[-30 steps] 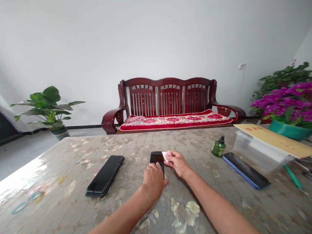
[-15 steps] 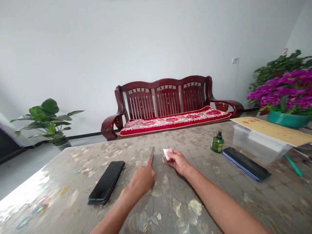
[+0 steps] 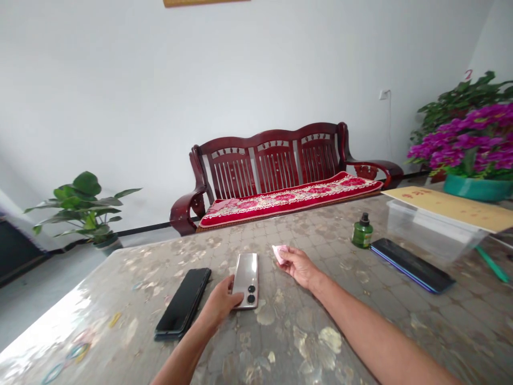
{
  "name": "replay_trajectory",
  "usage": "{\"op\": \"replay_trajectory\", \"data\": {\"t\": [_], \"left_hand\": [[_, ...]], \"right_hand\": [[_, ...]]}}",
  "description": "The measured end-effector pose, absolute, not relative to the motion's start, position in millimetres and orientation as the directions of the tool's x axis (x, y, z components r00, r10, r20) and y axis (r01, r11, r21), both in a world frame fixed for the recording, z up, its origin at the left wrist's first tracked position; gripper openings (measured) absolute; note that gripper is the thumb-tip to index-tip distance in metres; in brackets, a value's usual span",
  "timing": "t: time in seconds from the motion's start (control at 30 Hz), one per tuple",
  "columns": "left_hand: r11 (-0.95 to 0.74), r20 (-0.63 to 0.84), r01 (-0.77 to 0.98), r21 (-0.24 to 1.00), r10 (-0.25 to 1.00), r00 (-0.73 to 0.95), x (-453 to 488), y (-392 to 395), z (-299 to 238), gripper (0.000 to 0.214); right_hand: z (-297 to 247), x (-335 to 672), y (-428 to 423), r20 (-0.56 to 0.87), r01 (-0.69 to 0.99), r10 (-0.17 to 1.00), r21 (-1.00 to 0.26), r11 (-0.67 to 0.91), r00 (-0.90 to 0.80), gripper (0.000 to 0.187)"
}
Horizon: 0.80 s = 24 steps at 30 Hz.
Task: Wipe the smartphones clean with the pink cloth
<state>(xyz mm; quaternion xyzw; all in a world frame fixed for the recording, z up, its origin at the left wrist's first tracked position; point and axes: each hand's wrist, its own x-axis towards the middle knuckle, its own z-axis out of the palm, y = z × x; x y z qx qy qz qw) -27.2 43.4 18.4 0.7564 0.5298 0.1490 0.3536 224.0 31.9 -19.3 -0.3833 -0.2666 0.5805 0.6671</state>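
A silver-pink phone [image 3: 246,272] lies face down on the table [image 3: 320,342], its two camera lenses toward me. My left hand [image 3: 218,303] grips its near left corner, fingers closed on the edge. My right hand [image 3: 297,264] rests on the table to the right of the phone and pinches a small pink cloth [image 3: 278,252]. A black phone [image 3: 183,302] lies screen up just left of my left hand.
A small green bottle [image 3: 362,232] and another dark phone [image 3: 411,264] lie at the right. Behind them stand a clear plastic box [image 3: 430,231] under a yellow board, and a pot of purple flowers [image 3: 475,144]. Rubber bands [image 3: 72,350] are scattered at the left.
My left hand has turned the phone over from screen up, through standing on edge, to face down, slightly left of where it lay. My right hand stayed put with the cloth.
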Motion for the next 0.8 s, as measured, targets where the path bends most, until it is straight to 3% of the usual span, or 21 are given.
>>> {"op": "replay_trajectory", "data": {"t": [0.13, 0.27, 0.43, 0.6, 0.7, 0.8], "left_hand": [[-0.243, -0.098, 0.698, 0.674, 0.907, 0.410, -30, 40, 8, 0.075], [-0.384, -0.030, 0.738, 0.554, 0.877, 0.479, -28, 34, 3, 0.086], [-0.471, -0.077, 0.781, 0.409, 0.835, 0.544, -24, 23, 16, 0.070], [-0.515, -0.112, 0.769, 0.378, 0.799, 0.591, -19, 17, 26, 0.053], [-0.549, -0.089, 0.770, 0.323, 0.793, 0.603, -19, 17, 25, 0.050], [-0.594, -0.050, 0.749, 0.291, 0.773, 0.632, -22, 18, 21, 0.050]], "right_hand": [[-17, 224, 30, -0.130, -0.591, 0.979, -0.807, -0.010, 0.160, 0.028], [-14, 223, 28, -0.137, -0.593, 0.978, -0.805, -0.019, 0.155, 0.029], [-12, 222, 26, -0.128, -0.567, 0.979, -0.823, -0.017, 0.157, 0.031], [-9, 217, 22, -0.098, -0.520, 0.981, -0.854, 0.004, 0.169, 0.034], [-10, 213, 19, -0.032, -0.385, 0.982, -0.922, 0.043, 0.187, 0.033], [-11, 205, 17, 0.092, -0.042, 0.974, -0.994, 0.103, 0.209, 0.025]]}}
